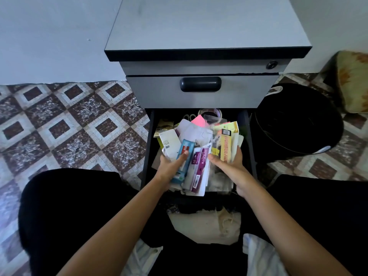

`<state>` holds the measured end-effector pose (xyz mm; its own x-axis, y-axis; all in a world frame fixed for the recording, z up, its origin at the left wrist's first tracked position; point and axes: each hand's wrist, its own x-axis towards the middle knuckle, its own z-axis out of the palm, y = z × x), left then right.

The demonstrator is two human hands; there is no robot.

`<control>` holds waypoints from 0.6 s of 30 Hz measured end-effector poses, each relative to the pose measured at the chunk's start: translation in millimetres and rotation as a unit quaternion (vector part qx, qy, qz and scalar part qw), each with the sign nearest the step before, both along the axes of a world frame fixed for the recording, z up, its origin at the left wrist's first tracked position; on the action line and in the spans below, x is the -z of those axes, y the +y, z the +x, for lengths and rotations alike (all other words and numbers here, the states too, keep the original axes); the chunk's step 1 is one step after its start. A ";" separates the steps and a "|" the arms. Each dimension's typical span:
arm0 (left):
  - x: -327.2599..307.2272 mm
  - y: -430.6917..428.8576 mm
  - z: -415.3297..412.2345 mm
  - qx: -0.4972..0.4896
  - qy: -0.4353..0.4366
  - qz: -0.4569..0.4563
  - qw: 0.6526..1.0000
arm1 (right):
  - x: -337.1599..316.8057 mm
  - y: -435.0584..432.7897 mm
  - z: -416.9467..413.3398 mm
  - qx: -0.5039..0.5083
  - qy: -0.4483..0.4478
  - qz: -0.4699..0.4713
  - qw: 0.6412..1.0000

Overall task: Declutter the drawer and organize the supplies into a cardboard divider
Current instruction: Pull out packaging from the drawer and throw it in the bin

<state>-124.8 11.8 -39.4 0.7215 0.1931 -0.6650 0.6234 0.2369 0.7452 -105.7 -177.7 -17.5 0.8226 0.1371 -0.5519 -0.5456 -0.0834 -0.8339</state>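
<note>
The lower drawer (pixel 147 148) of a grey cabinet is pulled out and heaped with supplies. My left hand (pixel 171 168) grips a bundle from its left side, thumb over a blue packet (pixel 184 156), with a white box (pixel 169 142) beside it. My right hand (pixel 229 162) holds the right side, thumb near a purple-and-white packet (pixel 199 168), fingers behind a yellow packet (pixel 226 145). Behind lie white papers (pixel 193 132), a pink note (pixel 199 120), scissors (pixel 189 117) and a tape roll (pixel 210 114). No cardboard divider shows.
The closed upper drawer with a black handle (pixel 200 84) overhangs the open one. A black bin (pixel 296 122) stands close on the right. A patterned cushion (pixel 353 80) lies at far right. Tiled floor (pixel 75 124) spreads left. My dark-clothed knees flank the drawer.
</note>
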 end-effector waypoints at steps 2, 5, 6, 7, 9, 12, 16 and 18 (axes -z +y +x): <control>-0.2 -1.8 -2.1 0.001 -0.016 -0.022 1.000 | 2.0 3.3 0.3 0.034 -0.015 0.013 0.999; 1.1 -2.5 -3.3 0.004 -0.029 -0.020 0.999 | 7.3 5.4 0.7 0.044 -0.013 0.012 0.999; 1.1 -1.7 -3.2 0.004 -0.033 -0.017 0.999 | 9.4 4.8 1.0 0.047 -0.011 0.012 0.999; 0.9 -0.8 -3.0 0.003 -0.035 -0.016 0.999 | 10.8 4.1 1.2 0.049 -0.008 0.017 0.999; -0.6 0.4 -2.6 0.009 -0.035 -0.008 0.999 | 12.8 1.7 0.7 0.051 -0.007 0.035 0.998; -1.4 -0.2 -2.0 0.009 -0.038 0.003 0.999 | 12.4 2.4 -2.1 0.046 0.007 0.064 0.997; -2.9 -1.8 -2.2 -0.003 -0.047 0.009 0.999 | 11.0 3.9 -4.2 0.047 0.012 0.064 0.997; -5.5 -2.6 -3.8 -0.005 -0.052 0.007 0.999 | 10.6 1.8 -4.1 0.051 0.012 0.062 0.997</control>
<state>-128.7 9.2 -33.9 0.7846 0.2102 -0.5833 0.5395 0.2322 0.8093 -109.8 -175.9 -28.1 0.8223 0.1215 -0.5559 -0.5662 0.0767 -0.8207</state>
